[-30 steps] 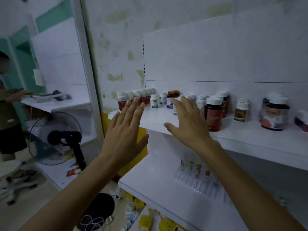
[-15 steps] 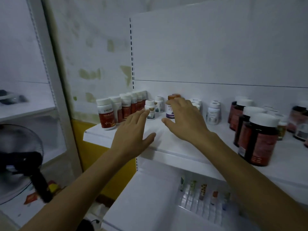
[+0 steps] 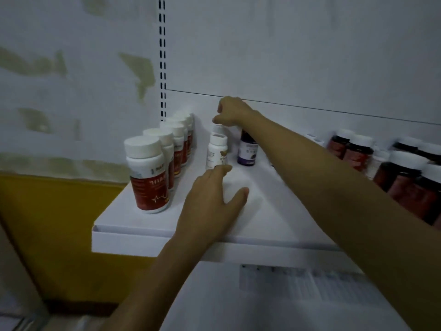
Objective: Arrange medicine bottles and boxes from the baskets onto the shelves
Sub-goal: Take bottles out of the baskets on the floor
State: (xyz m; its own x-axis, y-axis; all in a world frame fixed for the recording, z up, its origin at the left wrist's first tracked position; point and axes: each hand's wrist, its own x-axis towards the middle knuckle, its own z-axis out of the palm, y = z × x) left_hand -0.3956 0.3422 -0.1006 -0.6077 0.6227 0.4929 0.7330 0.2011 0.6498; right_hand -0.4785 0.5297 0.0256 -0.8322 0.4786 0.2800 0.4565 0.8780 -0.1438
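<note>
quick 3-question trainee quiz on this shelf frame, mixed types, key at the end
1. True or false: the red-label bottles stand in a row at the left end of the shelf.
2. As seen, on which side of the front white bottle does the purple-label bottle stand? A left; B right; C on top of it.
3. Fill in: the ___ hand is over the rear white bottle.
Key: 1 true. 2 B. 3 right. The right hand is at the back, and the left hand is nearer the shelf's front, its fingertips by the front white bottle.
</note>
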